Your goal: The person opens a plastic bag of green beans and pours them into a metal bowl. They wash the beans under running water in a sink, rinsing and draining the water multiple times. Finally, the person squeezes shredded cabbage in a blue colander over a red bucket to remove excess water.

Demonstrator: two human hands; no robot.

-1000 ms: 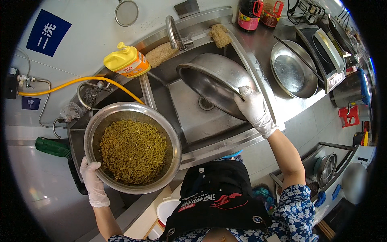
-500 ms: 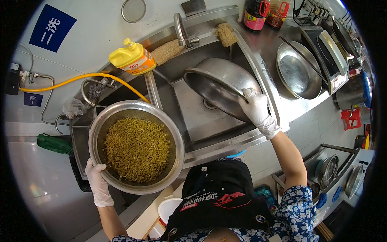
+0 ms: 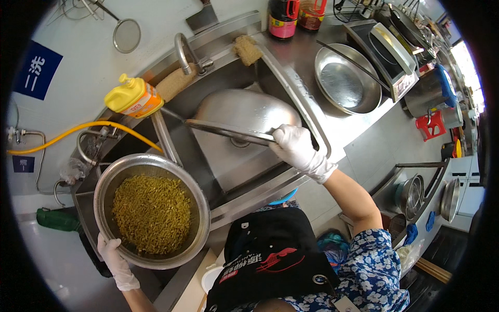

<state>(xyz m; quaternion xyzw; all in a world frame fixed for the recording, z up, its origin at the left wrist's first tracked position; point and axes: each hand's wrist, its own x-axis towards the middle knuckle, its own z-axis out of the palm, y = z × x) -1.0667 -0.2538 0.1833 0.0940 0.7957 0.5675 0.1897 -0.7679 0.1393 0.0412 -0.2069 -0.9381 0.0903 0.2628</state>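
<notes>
A wide steel colander (image 3: 204, 197) sits over the left side of the sink. It is filled with small chopped green pieces (image 3: 150, 214) that look like cut beans. My left hand (image 3: 115, 262), in a white glove, grips its near left rim, thumb over the edge. In the right sink basin a big steel bowl (image 3: 244, 112) is tipped on its side, its outer wall upward and its mouth toward me. My gloved right hand (image 3: 296, 148) is closed on the bowl's right rim. The bowl's inside is mostly hidden.
Along the sink's back stand a yellow detergent bottle (image 3: 134, 98), a faucet (image 3: 184, 54) and a loofah (image 3: 247, 50). A yellow hose (image 3: 88, 125) runs in from the left. On the right counter, a shallow metal pan (image 3: 345, 78) lies beside a scale (image 3: 382, 60).
My right hand has tipped the bowl further over, so its outside shows more and its inside less. The whole view has turned and shifted; my left hand still grips the colander.
</notes>
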